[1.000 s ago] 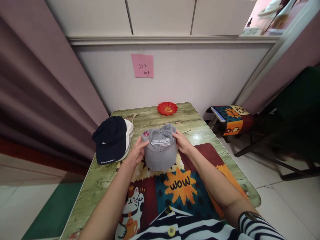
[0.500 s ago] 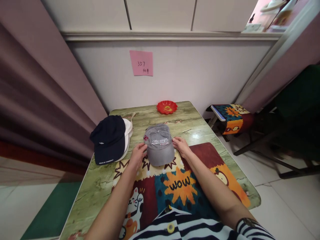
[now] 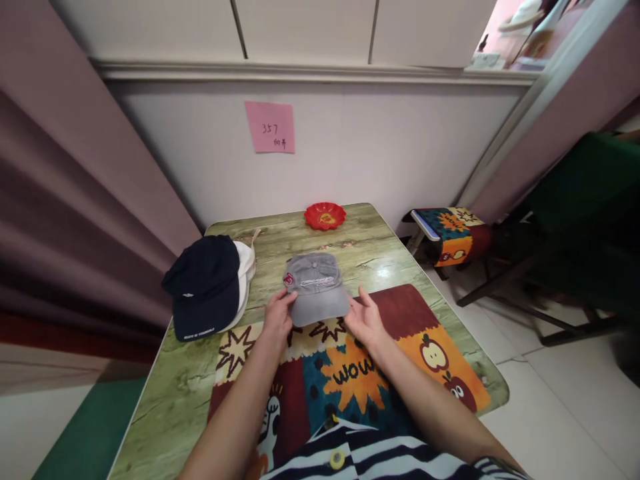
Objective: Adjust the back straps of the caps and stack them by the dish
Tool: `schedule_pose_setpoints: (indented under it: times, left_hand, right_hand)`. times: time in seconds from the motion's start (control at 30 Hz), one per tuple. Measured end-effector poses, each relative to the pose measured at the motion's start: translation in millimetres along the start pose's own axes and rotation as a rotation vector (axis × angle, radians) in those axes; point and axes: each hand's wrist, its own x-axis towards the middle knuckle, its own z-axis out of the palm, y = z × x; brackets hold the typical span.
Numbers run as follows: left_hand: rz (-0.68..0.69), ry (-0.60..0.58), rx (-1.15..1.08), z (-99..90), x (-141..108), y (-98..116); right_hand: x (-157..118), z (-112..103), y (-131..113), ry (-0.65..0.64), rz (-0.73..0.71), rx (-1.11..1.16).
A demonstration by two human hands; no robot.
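A grey baseball cap with white lettering and a red side patch is in front of me, its brim towards me. My left hand grips the left edge of the brim, thumb on top and fingers partly hidden underneath. At the brim's right end, my right hand holds the edge with its fingers tucked under, palm turned up and thumb raised off the cap. To the left lies a navy cap with its brim towards me, overlapping a white cap that is mostly hidden.
A red scalloped dish sits at the table's back edge by the wall. A patterned mat covers the near part of the wood-look table. Right of the table stands a low stool; a curtain hangs at the left.
Both hands have shifted from the grey cap's sides to its brim. The cap has tipped, so its lettering looks flatter. My right hand has turned palm up. The view has shifted slightly.
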Motion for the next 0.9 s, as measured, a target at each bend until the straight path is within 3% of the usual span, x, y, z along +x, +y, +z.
schedule_pose_setpoints:
  times: [0.13,0.2,0.27,0.37,0.5,0.67,0.9]
  left_hand:
    - [0.049,-0.008,-0.003,23.1,-4.2,-15.0]
    - [0.066,-0.051,0.029,32.8,-11.0,-18.8]
    - [0.090,-0.085,0.067,35.3,-19.5,-17.9]
    - [0.142,-0.148,0.176,21.9,-32.4,-10.9]
    - [0.196,-0.252,0.398,-13.8,-46.7,-5.0]
    - [0.159,-0.241,0.422,-45.3,-62.0,-5.2]
    - [0.122,-0.261,0.417,-53.9,-71.4,-2.1]
  right_hand:
    - [-12.6,2.7,32.7,0.096,-0.096,0.050]
    - [-4.5,3.8,27.3,0.152,-0.173,0.026]
    - [8.7,0.2,5.3,0.247,-0.268,-0.011]
    - [26.3,-16.8,-42.2,0.410,-0.386,-0.083]
    - [35.0,-50.6,-89.4,0.534,-0.481,-0.099]
    - [37.5,-81.4,-108.5,0.652,-0.516,-0.132]
    - [42.7,-95.7,-120.0,0.731,-0.608,-0.212]
